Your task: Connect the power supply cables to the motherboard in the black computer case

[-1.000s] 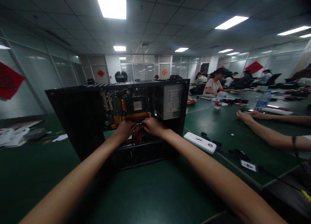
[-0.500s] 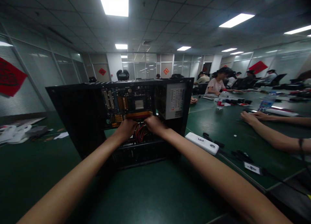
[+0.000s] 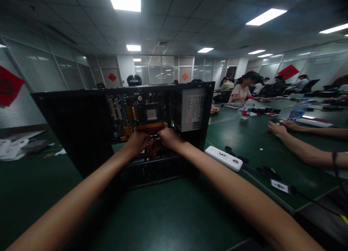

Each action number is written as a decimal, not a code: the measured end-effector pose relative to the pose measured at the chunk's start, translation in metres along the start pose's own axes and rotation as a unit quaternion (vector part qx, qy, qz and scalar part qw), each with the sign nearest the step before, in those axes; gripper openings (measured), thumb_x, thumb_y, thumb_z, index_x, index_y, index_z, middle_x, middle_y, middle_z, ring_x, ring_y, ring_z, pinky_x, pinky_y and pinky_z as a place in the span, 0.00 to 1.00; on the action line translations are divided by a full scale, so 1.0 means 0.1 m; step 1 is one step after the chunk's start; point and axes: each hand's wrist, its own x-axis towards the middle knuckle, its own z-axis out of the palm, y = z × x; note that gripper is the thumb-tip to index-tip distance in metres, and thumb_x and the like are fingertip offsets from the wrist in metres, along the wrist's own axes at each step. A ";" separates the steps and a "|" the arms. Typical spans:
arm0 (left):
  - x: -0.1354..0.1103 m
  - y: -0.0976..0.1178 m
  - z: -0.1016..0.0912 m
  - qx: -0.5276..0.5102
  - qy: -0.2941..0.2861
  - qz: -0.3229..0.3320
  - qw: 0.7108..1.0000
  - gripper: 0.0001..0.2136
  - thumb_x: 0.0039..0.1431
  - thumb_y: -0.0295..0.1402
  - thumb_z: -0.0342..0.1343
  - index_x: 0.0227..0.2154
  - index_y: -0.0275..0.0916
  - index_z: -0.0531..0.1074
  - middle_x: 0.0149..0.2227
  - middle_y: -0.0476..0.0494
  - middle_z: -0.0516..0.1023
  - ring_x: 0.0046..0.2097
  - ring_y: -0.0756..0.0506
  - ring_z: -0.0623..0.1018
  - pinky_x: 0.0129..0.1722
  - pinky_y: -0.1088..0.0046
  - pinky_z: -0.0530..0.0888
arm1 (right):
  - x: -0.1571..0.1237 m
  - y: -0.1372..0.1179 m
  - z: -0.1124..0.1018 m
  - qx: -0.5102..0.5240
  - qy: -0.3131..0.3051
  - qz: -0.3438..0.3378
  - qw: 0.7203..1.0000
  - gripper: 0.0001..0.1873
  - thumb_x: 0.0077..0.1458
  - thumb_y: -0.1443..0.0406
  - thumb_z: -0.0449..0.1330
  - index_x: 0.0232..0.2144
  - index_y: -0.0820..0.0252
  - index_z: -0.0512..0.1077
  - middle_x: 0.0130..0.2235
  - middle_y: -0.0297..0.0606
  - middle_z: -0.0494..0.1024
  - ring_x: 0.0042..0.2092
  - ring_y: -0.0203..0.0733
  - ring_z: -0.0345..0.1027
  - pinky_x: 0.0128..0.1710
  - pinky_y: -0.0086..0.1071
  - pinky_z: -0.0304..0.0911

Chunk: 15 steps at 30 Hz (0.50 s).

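Note:
An open black computer case [image 3: 67,127] stands on the green table. Inside it I see the motherboard [image 3: 127,104], with a pale square chip [image 3: 151,114] near its middle and a power supply [image 3: 193,107] at the right. Just below the orange memory slots [image 3: 150,127], my left hand [image 3: 138,142] and my right hand [image 3: 169,138] are both closed, knuckles toward me. A bundle of red, yellow and black cables [image 3: 153,147] hangs between them. Whatever my fingertips grip is hidden behind my hands.
Right of the case lie a white box marked 3 [image 3: 224,158] and a tag marked 4 [image 3: 280,186] on a cable. Another person's hands [image 3: 278,127] rest at the right, near plastic bottles [image 3: 246,108]. White items [image 3: 13,149] lie at the far left.
The view has shifted slightly, so the case appears a little further left and higher. Both hands stay closed at nearly the same spot under the memory slots.

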 end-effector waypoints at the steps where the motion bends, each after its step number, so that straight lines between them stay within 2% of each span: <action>1: 0.00 0.00 0.00 -0.001 0.002 0.004 1.000 0.14 0.63 0.29 0.47 0.36 0.37 0.80 0.39 0.39 0.83 0.43 0.43 0.80 0.44 0.71 0.72 | 0.00 0.00 -0.01 0.002 0.000 0.000 1.000 0.17 0.59 0.75 0.51 0.43 0.68 0.76 0.45 0.57 0.78 0.49 0.51 0.74 0.48 0.36 0.66; 6: 0.00 0.04 -0.04 0.021 -0.005 0.007 1.000 0.15 0.63 0.29 0.46 0.36 0.37 0.80 0.37 0.38 0.83 0.39 0.43 0.81 0.40 0.71 0.72 | -0.02 -0.01 -0.02 0.012 0.001 0.001 1.000 0.17 0.58 0.75 0.50 0.44 0.68 0.76 0.46 0.56 0.78 0.48 0.51 0.74 0.48 0.36 0.67; 15: -0.01 0.08 -0.06 0.020 -0.008 -0.003 1.000 0.15 0.63 0.29 0.47 0.36 0.36 0.80 0.38 0.38 0.83 0.41 0.42 0.81 0.42 0.70 0.73 | 0.01 -0.01 -0.03 -0.021 -0.007 0.014 1.000 0.15 0.57 0.75 0.53 0.42 0.67 0.76 0.44 0.57 0.78 0.47 0.52 0.74 0.44 0.36 0.68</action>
